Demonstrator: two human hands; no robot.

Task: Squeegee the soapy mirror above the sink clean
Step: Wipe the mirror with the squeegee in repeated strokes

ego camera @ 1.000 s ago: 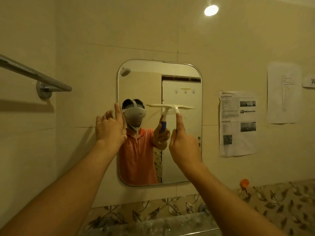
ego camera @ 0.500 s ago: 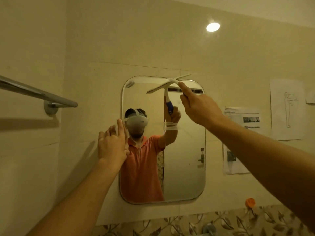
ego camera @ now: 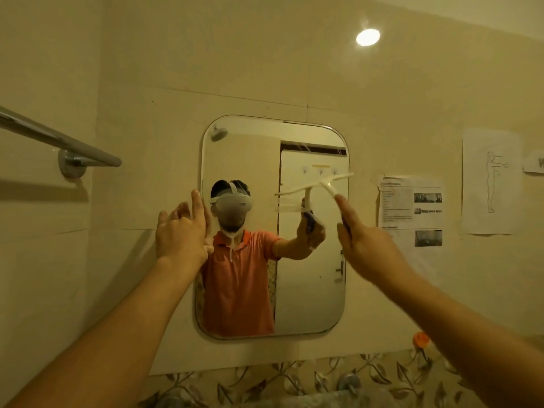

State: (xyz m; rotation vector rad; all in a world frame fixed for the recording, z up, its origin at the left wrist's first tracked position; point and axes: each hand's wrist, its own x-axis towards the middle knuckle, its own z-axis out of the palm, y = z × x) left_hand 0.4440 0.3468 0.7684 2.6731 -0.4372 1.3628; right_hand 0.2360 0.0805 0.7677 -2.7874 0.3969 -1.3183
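A rounded rectangular mirror (ego camera: 309, 290) hangs on the beige tiled wall. My right hand (ego camera: 365, 245) grips the blue handle of a white squeegee (ego camera: 321, 184), whose blade lies tilted against the upper right of the glass. Thin soapy streaks show near the mirror's top right and just under the blade. My left hand (ego camera: 184, 234) rests flat, fingers apart, on the mirror's left edge at mid height. The mirror reflects a person in an orange shirt wearing a headset.
A chrome towel bar (ego camera: 59, 142) juts from the left wall at head height. Printed sheets (ego camera: 412, 210) and a line drawing (ego camera: 490, 181) are taped right of the mirror. Leaf-patterned tiles (ego camera: 294, 378) run below, with an orange object (ego camera: 421, 339) on the right.
My right hand has drawn the squeegee down from the mirror's top edge to its upper right part. The left hand has stayed on the mirror's left edge.
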